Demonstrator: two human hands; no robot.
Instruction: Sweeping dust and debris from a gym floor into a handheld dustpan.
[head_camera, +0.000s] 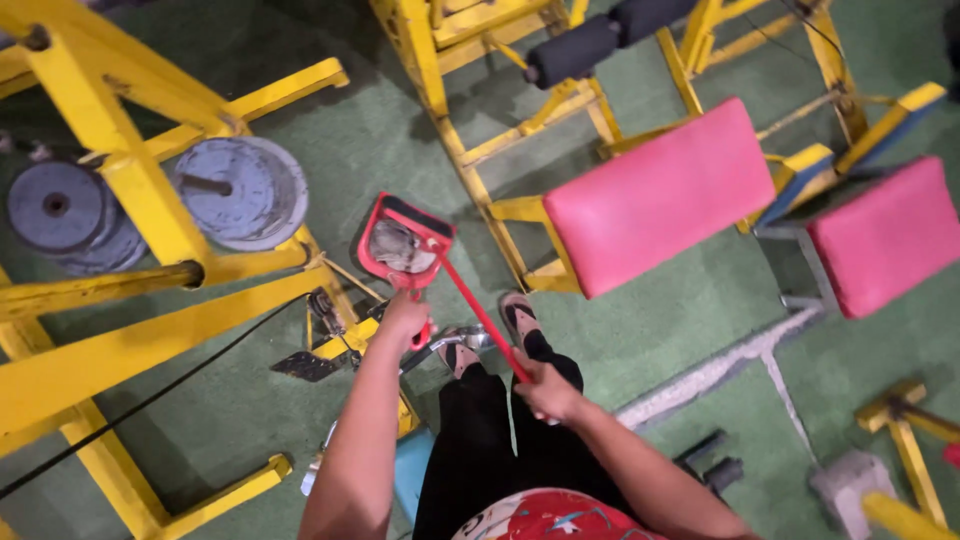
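My left hand (405, 318) grips the short handle of a red dustpan (403, 243), held low over the green floor with grey dust and debris inside it. My right hand (545, 390) is closed on a long red stick (480, 312), a broom handle that slants up and left toward the dustpan's lip. My feet in sandals (518, 315) stand just below the pan, and black trousers cover my legs.
Yellow gym machine frames (150, 200) stand at the left with grey weight plates (245, 190) on pegs. A pink padded seat (660, 195) and a second pink pad (885, 235) stand at the right. A black foam roller (590, 40) is at the top.
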